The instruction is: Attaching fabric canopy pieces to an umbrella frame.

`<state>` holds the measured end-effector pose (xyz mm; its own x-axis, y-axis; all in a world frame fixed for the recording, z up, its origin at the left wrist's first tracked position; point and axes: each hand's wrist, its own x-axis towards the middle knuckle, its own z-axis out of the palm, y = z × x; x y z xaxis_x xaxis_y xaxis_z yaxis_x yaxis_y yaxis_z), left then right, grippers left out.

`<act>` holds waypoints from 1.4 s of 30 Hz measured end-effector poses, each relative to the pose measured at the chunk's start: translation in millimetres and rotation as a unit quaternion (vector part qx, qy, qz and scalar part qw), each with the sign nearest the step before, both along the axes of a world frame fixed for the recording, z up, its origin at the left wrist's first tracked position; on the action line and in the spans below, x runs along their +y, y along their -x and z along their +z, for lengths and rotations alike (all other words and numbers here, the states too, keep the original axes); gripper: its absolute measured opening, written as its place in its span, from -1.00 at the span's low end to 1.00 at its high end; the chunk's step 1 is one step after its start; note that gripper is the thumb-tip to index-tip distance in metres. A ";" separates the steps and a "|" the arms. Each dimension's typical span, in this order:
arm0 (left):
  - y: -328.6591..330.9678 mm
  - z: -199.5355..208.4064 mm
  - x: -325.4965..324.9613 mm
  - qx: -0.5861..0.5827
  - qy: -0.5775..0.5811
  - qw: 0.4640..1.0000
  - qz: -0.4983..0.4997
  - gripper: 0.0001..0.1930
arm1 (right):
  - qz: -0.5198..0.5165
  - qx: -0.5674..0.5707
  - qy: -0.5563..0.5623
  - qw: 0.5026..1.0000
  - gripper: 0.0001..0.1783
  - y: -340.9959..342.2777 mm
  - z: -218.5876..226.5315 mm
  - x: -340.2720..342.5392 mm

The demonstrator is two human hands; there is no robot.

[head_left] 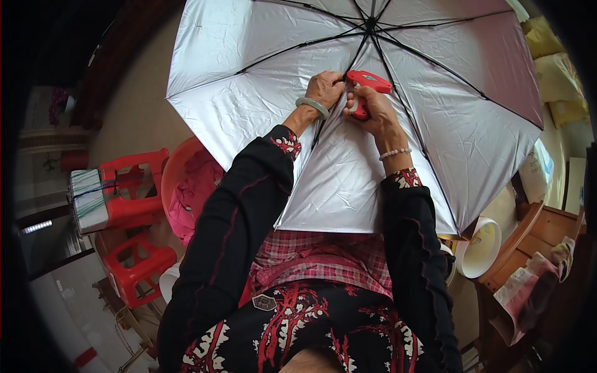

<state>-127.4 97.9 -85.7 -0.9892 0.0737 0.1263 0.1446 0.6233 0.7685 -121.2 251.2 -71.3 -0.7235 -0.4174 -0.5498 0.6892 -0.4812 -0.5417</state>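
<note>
An opened umbrella (pixel 236 112) with a silvery inner side and black ribs lies spread in front of me, its hub (pixel 370 25) at the far edge. My left hand (pixel 325 90), with a pale bangle at the wrist, is closed at a black rib, its fingertips pinching the rib and the fabric beside it. In my right hand (pixel 373 110) is a red pistol-grip hand tool (pixel 371 81). Its front end points toward my left fingertips, close to the rib. The tool's tip and the exact spot it touches are hidden.
Red plastic stools (pixel 134 186) stand at the left, one bearing a white bundle tied with string. Beside them is a red basin (pixel 177 168) with pink cloth. A white bucket (pixel 482 248) and wooden chair (pixel 528 242) are at the right; yellow bags (pixel 556 74) lie farther back.
</note>
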 end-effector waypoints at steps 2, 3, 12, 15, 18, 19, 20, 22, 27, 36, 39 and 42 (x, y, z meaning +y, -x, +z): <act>0.3 1.1 5.5 0.012 -0.006 1.000 -0.007 -0.73 | 0.009 0.034 -0.014 0.999 -0.74 5.9 -13.5 3.8; 0.7 1.2 5.6 0.025 -0.010 1.000 -0.006 -0.73 | 0.007 0.035 -0.014 0.999 -0.74 6.5 -16.4 5.2; 4.7 -7.5 -0.4 0.052 0.047 0.998 0.005 -0.73 | 0.011 0.017 0.035 0.999 -0.72 -12.0 17.6 20.6; 4.8 -4.0 0.0 0.034 0.038 0.999 -0.010 -0.73 | 0.015 0.032 0.029 0.999 -0.67 -11.2 20.2 36.4; 7.6 -7.1 -1.6 0.087 0.035 0.995 0.025 -0.75 | 0.009 0.060 0.083 0.995 -0.65 -10.4 20.3 36.9; 8.9 -7.6 -1.9 0.150 0.037 0.986 0.063 -0.76 | 0.011 0.061 0.083 0.995 -0.65 -9.9 20.5 35.6; 9.7 -7.8 -3.4 0.212 0.039 0.971 0.102 -0.76 | 0.014 0.066 0.085 0.994 -0.64 -9.8 20.6 33.6; 7.9 14.8 11.5 0.089 -0.077 0.990 0.079 -0.79 | 0.005 0.075 0.084 0.994 -0.64 -9.2 20.6 41.2; -3.7 42.9 14.0 -0.211 -0.280 0.937 0.013 -0.80 | 0.002 0.074 0.067 0.995 -0.64 -14.9 23.9 35.0; -17.8 56.1 27.8 -0.243 -0.311 0.917 0.051 -0.84 | -0.078 0.100 0.035 0.991 -0.67 -12.4 61.9 36.4; -20.5 65.1 37.0 -0.206 -0.363 0.908 0.020 -0.83 | -0.082 0.110 -0.004 0.991 -0.72 -17.4 70.0 42.8; -22.8 74.6 45.5 -0.185 -0.397 0.899 -0.025 -0.82 | -0.036 0.157 0.042 0.986 -0.73 -16.2 68.7 45.6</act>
<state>-104.5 143.4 -11.0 -0.9724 0.1517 -0.1770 -0.1987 -0.1426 0.9696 -105.0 296.8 -2.6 -0.8822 -0.3923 -0.2604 0.4562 -0.5751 -0.6791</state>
